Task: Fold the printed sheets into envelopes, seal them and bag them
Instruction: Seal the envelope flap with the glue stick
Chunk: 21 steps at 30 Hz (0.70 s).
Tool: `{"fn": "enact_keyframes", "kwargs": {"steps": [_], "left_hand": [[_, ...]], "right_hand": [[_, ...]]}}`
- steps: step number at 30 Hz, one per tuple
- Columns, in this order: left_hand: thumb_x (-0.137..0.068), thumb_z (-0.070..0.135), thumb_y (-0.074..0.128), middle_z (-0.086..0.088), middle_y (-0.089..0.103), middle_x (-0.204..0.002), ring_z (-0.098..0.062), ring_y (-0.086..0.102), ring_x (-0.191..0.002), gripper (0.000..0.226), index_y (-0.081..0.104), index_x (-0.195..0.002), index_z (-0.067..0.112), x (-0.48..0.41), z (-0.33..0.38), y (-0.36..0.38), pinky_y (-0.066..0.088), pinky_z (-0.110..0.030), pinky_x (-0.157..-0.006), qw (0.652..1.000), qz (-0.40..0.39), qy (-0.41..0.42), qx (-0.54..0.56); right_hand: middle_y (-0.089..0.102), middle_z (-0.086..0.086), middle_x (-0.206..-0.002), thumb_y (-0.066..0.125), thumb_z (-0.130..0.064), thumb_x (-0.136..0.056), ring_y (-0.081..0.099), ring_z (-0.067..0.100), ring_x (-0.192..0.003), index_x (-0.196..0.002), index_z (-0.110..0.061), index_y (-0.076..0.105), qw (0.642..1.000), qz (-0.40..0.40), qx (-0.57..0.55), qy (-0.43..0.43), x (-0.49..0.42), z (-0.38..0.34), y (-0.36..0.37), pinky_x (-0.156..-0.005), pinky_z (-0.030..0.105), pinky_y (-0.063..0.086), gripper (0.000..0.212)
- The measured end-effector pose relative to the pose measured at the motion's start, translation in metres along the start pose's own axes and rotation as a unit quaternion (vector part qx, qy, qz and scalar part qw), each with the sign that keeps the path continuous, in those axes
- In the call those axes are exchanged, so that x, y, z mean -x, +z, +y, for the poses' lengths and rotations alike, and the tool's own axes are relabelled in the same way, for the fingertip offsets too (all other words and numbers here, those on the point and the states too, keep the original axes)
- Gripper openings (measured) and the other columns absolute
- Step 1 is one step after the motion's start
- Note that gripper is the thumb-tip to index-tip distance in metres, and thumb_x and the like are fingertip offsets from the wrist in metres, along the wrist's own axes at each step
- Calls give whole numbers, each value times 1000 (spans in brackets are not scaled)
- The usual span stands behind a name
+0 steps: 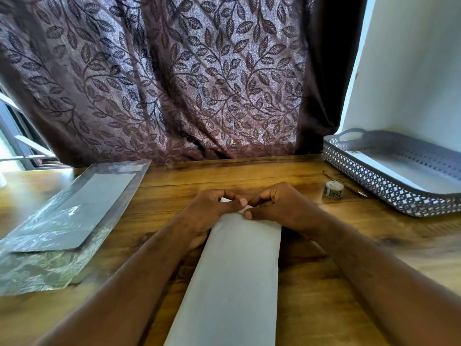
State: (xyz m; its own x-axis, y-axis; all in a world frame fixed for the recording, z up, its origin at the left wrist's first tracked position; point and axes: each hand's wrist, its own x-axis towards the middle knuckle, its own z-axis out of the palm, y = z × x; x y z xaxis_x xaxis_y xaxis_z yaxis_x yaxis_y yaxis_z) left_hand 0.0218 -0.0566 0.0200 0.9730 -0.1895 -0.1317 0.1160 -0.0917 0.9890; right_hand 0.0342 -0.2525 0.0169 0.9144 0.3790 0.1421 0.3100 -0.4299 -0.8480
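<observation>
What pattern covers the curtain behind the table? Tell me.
Dark leafy vines on shimmery purple-brown fabric curtain; head view.

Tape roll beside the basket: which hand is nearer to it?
Right. The right hand pinches the far end of the folded sheet, just left of the tape roll; the left hand sits farther left.

Sheet point(237, 270): mid-surface point(249, 171), running 6 to 12 o'clock.
Bags point(62, 221): 9 o'clock of sheet.
Tape point(333, 189): 2 o'clock, beside basket point(374, 181).
Curtain point(174, 83): 12 o'clock, behind surface.
</observation>
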Motion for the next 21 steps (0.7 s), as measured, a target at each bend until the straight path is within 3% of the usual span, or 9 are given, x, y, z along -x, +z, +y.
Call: {"fn": "enact_keyframes", "kwargs": {"steps": [3,5,8,13,18,21], "left_hand": [[-80,22,83,-7,78,-89,-14,71,-74,23,74,-95,7,-2,-3,4,61,-31,-70,997,43,27,-64],[-80,21,83,-5,78,-88,-19,73,-79,21,75,-94,9,-4,-3,3,62,-36,-74,995,64,21,-76],[-82,10,79,-8,78,-94,-28,74,-90,18,74,-99,9,-4,-2,-1,62,-46,-83,998,51,-4,-42],[-82,-1,73,-11,77,-97,-30,74,-91,22,73,-101,9,-2,0,-3,61,-43,-80,999,46,-24,-7],[-82,-4,73,-11,78,-95,-29,75,-88,22,73,-101,7,-1,1,-3,62,-41,-77,999,47,-18,14],[-80,-5,74,-13,78,-96,-31,75,-87,23,73,-101,4,-2,2,-4,62,-44,-81,998,48,-12,26]], "right_hand": [[79,0,-85,84,-20,-80,69,6,-76,-88,-12,82,999,31,24,-11,-1,1,3,-66,20,53,11],[77,8,-82,84,-20,-80,65,9,-71,-83,-9,80,998,51,29,-9,-2,3,3,-65,25,51,12],[76,3,-77,81,-21,-84,65,5,-66,-82,-13,77,998,57,27,9,-2,2,3,-61,21,51,9],[75,-2,-77,77,-18,-88,69,6,-67,-88,-9,76,999,42,-22,24,0,1,5,-58,17,52,9],[78,7,-85,78,-16,-87,73,18,-75,-86,-6,78,998,49,-33,28,-1,1,6,-69,32,60,10],[78,9,-85,78,-13,-86,71,15,-71,-86,-4,77,997,49,-57,25,-2,0,5,-67,28,59,9]]}}
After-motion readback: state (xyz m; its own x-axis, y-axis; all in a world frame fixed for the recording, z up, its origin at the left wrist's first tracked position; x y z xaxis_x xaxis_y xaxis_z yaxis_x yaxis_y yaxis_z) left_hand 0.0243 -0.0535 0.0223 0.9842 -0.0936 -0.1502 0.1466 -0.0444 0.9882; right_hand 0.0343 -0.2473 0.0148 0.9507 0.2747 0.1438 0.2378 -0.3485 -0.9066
